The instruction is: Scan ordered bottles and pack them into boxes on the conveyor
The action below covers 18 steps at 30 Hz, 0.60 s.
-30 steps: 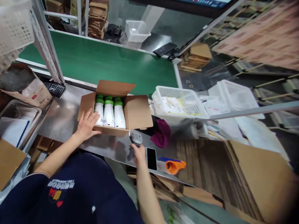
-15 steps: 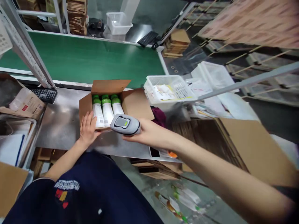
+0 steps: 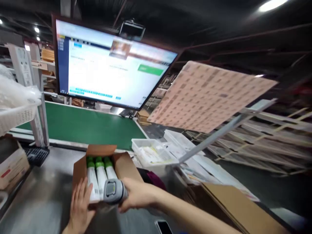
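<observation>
In my right hand (image 3: 130, 195) is a grey handheld barcode scanner (image 3: 115, 191), held over the near right corner of an open cardboard box (image 3: 79, 170). White bottles (image 3: 100, 178) with green caps, several of them, lie or lean in rows inside that box. My left hand (image 3: 80, 204) rests against the box's near left side, its fingers stretched out and a little apart. The box's flaps stand folded outward. The scanner hides part of the bottles on the right.
Beyond the box runs a green conveyor belt (image 3: 92, 125). A large monitor (image 3: 112, 68) hangs above it. To the right are a white basket (image 3: 151, 152) and flat cardboard (image 3: 234, 201); a phone (image 3: 163, 227) lies at the near edge. A keyboard (image 3: 36, 156) is on the left.
The view has tilted up, bringing the monitor into sight, and the box now appears lower. Both hands keep their places at the box, the scanner still in my right hand.
</observation>
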Motion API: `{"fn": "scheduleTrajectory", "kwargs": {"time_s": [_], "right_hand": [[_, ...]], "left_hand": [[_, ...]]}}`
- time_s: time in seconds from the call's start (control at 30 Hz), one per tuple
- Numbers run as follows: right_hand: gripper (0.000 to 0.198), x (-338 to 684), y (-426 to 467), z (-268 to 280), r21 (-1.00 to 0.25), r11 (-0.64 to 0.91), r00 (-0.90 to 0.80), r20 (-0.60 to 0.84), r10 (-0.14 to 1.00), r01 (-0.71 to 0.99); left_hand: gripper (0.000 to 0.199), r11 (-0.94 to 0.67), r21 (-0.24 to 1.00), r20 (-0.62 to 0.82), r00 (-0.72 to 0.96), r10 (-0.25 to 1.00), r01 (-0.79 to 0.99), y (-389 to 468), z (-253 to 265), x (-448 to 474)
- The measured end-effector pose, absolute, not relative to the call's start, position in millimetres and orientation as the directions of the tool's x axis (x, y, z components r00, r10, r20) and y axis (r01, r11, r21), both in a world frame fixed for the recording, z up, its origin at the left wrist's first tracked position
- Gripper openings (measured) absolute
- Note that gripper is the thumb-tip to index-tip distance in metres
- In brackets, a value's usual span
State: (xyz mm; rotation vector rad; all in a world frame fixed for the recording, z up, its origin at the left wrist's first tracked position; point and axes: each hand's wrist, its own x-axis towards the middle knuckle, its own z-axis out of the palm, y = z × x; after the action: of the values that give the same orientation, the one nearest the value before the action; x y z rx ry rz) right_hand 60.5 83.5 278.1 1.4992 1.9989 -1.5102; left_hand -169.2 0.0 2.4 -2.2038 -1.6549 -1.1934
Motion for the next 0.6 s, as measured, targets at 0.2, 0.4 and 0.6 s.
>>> {"fn": "scheduleTrajectory", "kwargs": {"time_s": [0.2, 0.4, 0.6], "right_hand": [[0.06, 64.9, 98.0, 267.7, -0.555, -0.05, -0.452, -0.723, 0.523, 0.83], [0.063, 61.7, 108.1, 258.6, -0.482, 0.025, -0.429, -0.753, 0.5, 0.876], [0.069, 64.5, 107.8, 258.5, -0.527, 0.011, -0.457, -0.726, 0.515, 0.85]], "left_hand": [[0.127, -0.333, 0.323, 0.685, 0.024, 0.728, 0.886, 11.3, -21.5, -160.5], [0.11, -0.348, 0.354, 0.698, 0.002, 0.716, 0.868, 12.1, -28.4, -154.9], [0.103, -0.373, 0.387, 0.722, -0.026, 0.692, 0.843, 14.0, -33.4, -156.8]]}}
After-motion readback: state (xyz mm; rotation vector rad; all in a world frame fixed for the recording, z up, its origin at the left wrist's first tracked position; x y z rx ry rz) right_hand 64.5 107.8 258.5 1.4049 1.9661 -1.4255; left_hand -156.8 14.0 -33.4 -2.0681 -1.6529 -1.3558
